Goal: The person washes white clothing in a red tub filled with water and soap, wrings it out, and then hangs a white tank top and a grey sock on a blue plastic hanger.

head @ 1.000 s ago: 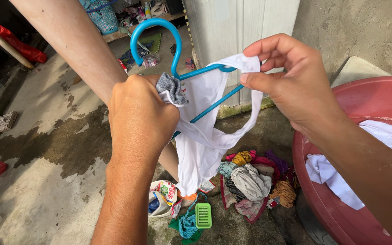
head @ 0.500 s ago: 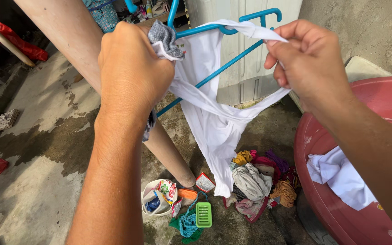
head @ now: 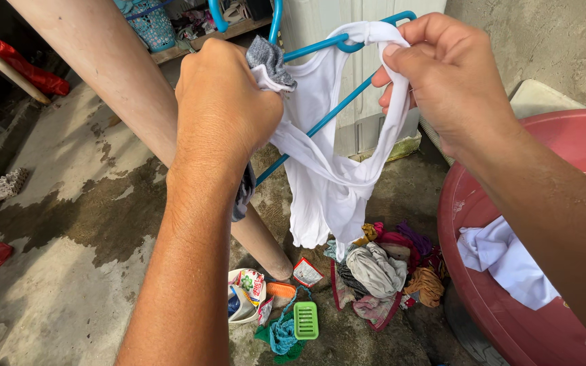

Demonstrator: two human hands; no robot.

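Left hand (head: 228, 112) is clenched around a scrunched grey cloth (head: 270, 61) plus one strap of the wet white cotton vest (head: 327, 169). Right hand (head: 442, 74), at 3 o'clock from it, pinches the other strap over the blue plastic hanger (head: 327, 112), whose bar slants from 1 to 7 o'clock. Right hand's nearer the hanger end. Down at 6 o'clock: what looks like a torn white-and-red detergent packet (head: 247, 288), a small green slotted box (head: 305, 320), a red plastic basin (head: 510, 203) at 4.

white cloth garment (head: 327, 183) between fingers | blue plastic hanger (head: 320, 47) above fingers | grey cloth (head: 269, 57) | dark red plastic tub (head: 544, 224)
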